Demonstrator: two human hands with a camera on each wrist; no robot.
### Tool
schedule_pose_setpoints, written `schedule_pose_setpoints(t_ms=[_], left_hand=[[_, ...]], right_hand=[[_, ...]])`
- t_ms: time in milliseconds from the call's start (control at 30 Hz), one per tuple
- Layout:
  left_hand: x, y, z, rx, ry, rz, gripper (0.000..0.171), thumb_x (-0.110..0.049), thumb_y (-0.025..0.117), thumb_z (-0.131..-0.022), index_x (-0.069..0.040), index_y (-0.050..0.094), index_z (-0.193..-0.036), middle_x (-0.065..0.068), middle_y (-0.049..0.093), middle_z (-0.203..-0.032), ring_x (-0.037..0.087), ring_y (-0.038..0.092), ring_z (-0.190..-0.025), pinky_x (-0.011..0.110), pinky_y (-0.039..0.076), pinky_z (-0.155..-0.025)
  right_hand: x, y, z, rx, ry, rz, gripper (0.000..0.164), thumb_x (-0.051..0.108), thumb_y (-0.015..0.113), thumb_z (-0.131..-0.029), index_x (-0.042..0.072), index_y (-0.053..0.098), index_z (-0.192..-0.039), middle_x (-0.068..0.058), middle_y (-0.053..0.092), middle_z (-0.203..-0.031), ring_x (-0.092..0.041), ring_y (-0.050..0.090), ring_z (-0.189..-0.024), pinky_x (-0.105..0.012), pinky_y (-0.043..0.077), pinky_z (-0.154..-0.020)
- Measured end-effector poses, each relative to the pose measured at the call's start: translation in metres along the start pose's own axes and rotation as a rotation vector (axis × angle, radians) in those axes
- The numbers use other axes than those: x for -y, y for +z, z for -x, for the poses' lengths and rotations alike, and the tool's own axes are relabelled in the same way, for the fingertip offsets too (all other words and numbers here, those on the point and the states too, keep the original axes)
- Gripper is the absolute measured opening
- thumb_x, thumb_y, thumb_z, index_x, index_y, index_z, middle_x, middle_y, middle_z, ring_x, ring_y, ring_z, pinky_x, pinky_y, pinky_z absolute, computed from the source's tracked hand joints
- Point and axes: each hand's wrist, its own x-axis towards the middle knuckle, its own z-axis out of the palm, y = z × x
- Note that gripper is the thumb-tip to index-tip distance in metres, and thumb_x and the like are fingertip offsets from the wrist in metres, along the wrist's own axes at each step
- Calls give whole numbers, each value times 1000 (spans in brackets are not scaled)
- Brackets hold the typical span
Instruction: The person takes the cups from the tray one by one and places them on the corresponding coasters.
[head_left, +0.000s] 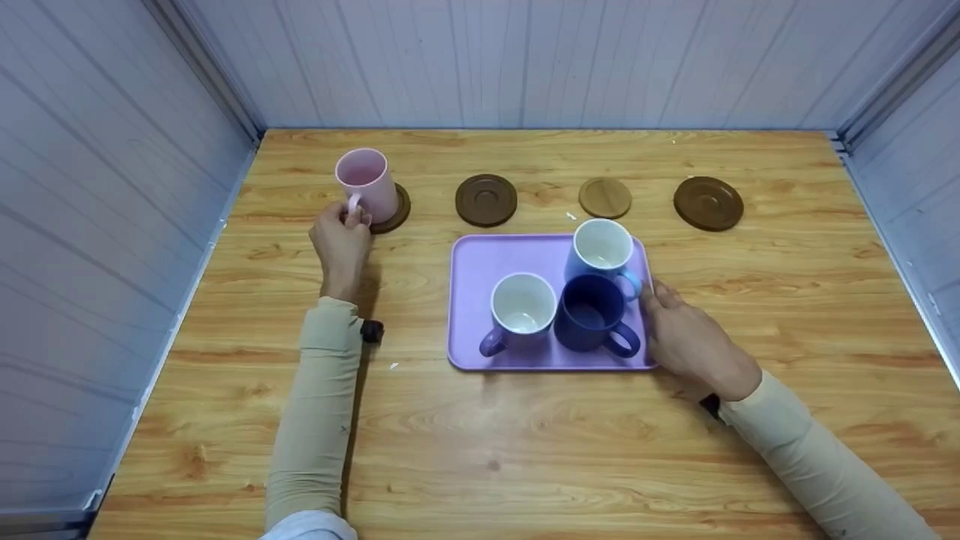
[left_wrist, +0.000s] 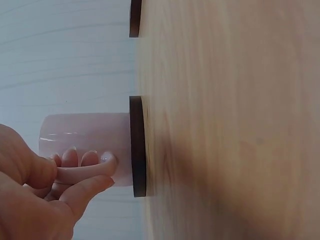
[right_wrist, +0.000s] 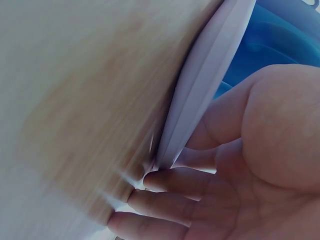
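the coaster (head_left: pixel 395 213) under the pink mug (head_left: pixel 365 183) is showing only as a dark sliver in the head view, and your right wrist view is giving you just a blurred strip of the purple tray's edge (right_wrist: pixel 200 95) against your palm, with the mugs behind it reduced to blue shapes. your left hand (head_left: pixel 341 241) is reaching to the far left of the table (head_left: pixel 525 435), and its fingers (left_wrist: pixel 87 159) are curling through the pink mug's handle (left_wrist: pixel 82 172) with the thumb pressing from the other side, pinching it; the mug is standing upright on that coaster. your right hand (head_left: pixel 694 341) is lying at the tray's right rim (head_left: pixel 646 300), fingers (right_wrist: pixel 170 202) loosely bent and side by side, their tips tucking under the rim where it meets the table. on the tray a white-lined lilac mug (head_left: pixel 519 309), a dark blue mug (head_left: pixel 592 315) and a light blue mug (head_left: pixel 602 251) are standing close together.
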Motion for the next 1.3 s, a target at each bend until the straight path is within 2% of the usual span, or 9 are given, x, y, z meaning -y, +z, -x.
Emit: schedule_pose_setpoints(t_ms=[267, 500, 667, 800, 900, 1000, 1167, 1300], left_hand=[[-2, -2, -1, 17, -29, 17, 17, -10, 61, -98, -1, 75, -103, 7, 70, -91, 20, 63, -90, 25, 46, -78], [-3, -4, 2, 21, -27, 31, 18, -9, 60, -97, -1, 74, -104, 8, 70, -94, 20, 61, -90, 26, 45, -75], [-4, -6, 4, 38, -30, 49, 22, -16, 57, -100, -2, 72, -107, 7, 68, -98, 19, 59, -93, 28, 45, -80], [-8, -11, 5, 47, -67, 29, 33, -25, 54, -98, -4, 70, -118, 9, 70, -106, 21, 62, -99, 33, 49, -85], [-16, -20, 5, 39, -102, -11, 44, -31, 51, -98, -5, 64, -131, 10, 71, -117, 23, 64, -108, 37, 50, -94], [-26, -29, 6, -12, -100, -34, 48, -30, 49, -98, -5, 59, -138, 11, 68, -123, 24, 61, -115, 39, 47, -101], [-48, -43, 16, -97, -35, 4, 42, -22, 52, -97, -7, 61, -135, 9, 65, -121, 23, 60, -114, 37, 46, -101], [-65, -49, 27, -99, 34, 43, 37, -20, 52, -98, -7, 63, -132, 8, 66, -118, 20, 61, -110, 35, 47, -99]], right_hand=[[1, -1, 0, 0, 1, -3, 60, 7, 46, -100, -12, 34, -155, -40, 34, -156, -58, 38, -141, -71, 39, -107], [1, 0, -1, 3, 4, -7, 59, 7, 45, -100, -12, 33, -155, -41, 34, -155, -58, 37, -142, -69, 38, -109], [1, 0, 0, -8, -4, -2, 59, 7, 45, -100, -13, 34, -154, -41, 34, -155, -57, 37, -142, -68, 39, -110], [1, 1, 0, -31, -22, 2, 58, 5, 46, -99, -14, 36, -153, -42, 36, -153, -59, 41, -139, -70, 42, -106], [2, 1, 0, -37, -27, 3, 58, 5, 46, -99, -13, 36, -153, -42, 37, -153, -59, 43, -137, -71, 43, -103], [2, 1, 0, -32, -20, 4, 59, 6, 46, -99, -12, 36, -154, -41, 36, -154, -59, 42, -139, -71, 44, -102], [1, 1, 0, -21, -12, 5, 60, 6, 47, -98, -11, 35, -154, -39, 35, -156, -58, 40, -140, -71, 43, -103], [0, 1, 1, -29, -21, 4, 60, 5, 49, -97, -12, 37, -153, -40, 35, -156, -58, 41, -139, -70, 43, -104]])
